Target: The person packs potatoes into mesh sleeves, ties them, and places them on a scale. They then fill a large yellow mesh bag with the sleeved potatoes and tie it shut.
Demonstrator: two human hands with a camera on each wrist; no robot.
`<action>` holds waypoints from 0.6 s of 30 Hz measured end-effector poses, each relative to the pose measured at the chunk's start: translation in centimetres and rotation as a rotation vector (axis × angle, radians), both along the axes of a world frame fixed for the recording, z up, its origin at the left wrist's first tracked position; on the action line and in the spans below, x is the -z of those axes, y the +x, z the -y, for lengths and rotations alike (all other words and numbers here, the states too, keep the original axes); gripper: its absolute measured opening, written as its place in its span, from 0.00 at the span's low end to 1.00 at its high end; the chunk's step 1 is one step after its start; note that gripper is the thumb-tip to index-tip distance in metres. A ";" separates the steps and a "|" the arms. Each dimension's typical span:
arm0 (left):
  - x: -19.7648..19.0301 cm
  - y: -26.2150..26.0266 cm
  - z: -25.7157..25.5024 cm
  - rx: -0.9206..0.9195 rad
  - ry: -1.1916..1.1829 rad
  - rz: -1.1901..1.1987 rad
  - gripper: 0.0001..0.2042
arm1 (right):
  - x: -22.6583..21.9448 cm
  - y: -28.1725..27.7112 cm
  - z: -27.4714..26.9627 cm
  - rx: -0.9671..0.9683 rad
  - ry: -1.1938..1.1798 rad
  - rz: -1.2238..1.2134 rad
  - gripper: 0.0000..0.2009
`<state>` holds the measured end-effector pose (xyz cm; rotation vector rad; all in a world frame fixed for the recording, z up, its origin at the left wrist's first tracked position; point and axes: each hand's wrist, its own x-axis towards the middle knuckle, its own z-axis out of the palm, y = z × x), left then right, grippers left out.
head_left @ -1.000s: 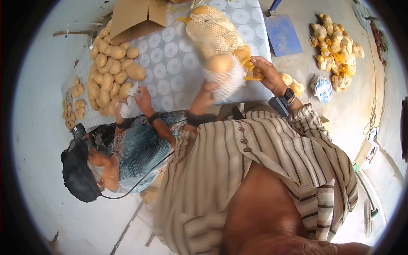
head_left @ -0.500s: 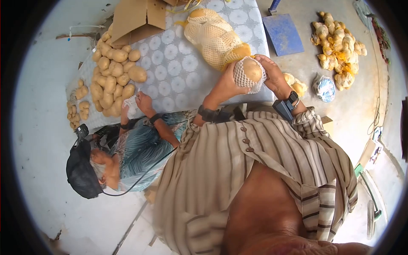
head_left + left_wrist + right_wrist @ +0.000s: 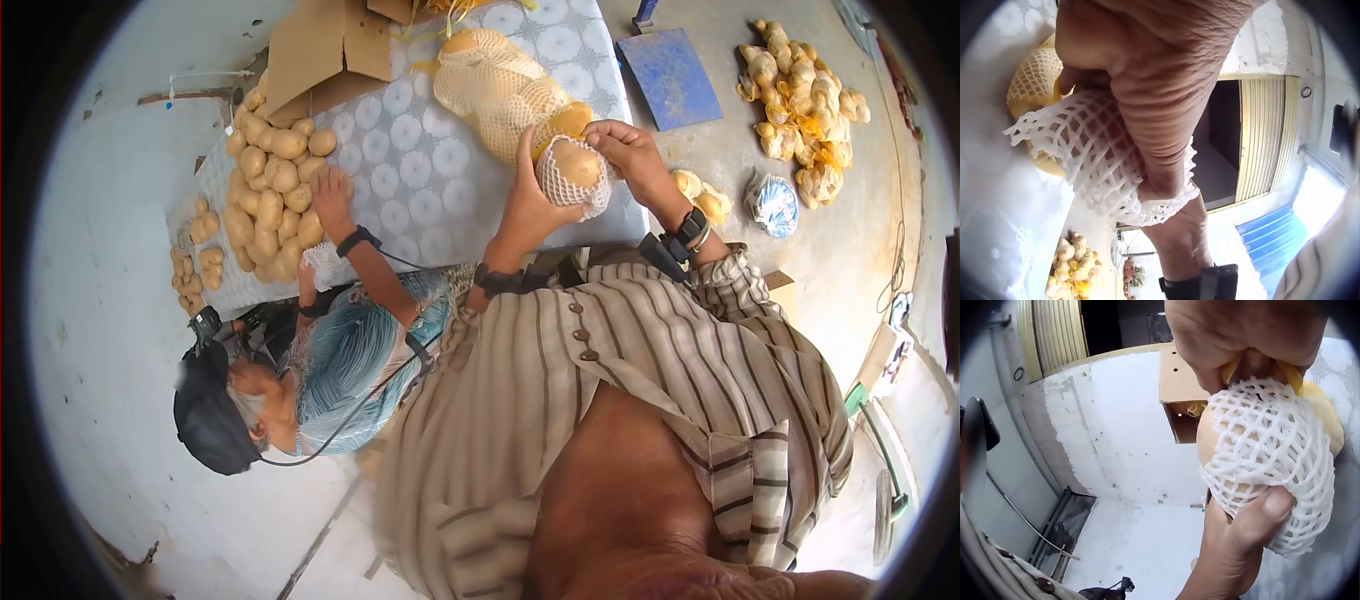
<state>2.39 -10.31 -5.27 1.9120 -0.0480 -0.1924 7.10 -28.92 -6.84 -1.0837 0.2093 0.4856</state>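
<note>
Blue panel [image 3: 670,80] flat on floor [image 3: 725,150]; blue-white wrapped bundle [image 3: 772,203] also there; second person [image 3: 360,350] wears black cap [image 3: 214,410].

One netted potato [image 3: 578,172] is counted in two hands, left [image 3: 527,200] and right [image 3: 645,172]; one blue board [image 3: 670,80], one black cap [image 3: 215,410] and three shirt buttons [image 3: 580,334] are seen; over twenty loose potatoes [image 3: 268,210] are piled, their exact number obscured by overlap
</note>
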 end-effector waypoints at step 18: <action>2.9 1.6 -1.7 -0.215 0.115 0.072 0.39 | 5.3 -2.3 0.5 -0.204 -0.096 -0.136 0.08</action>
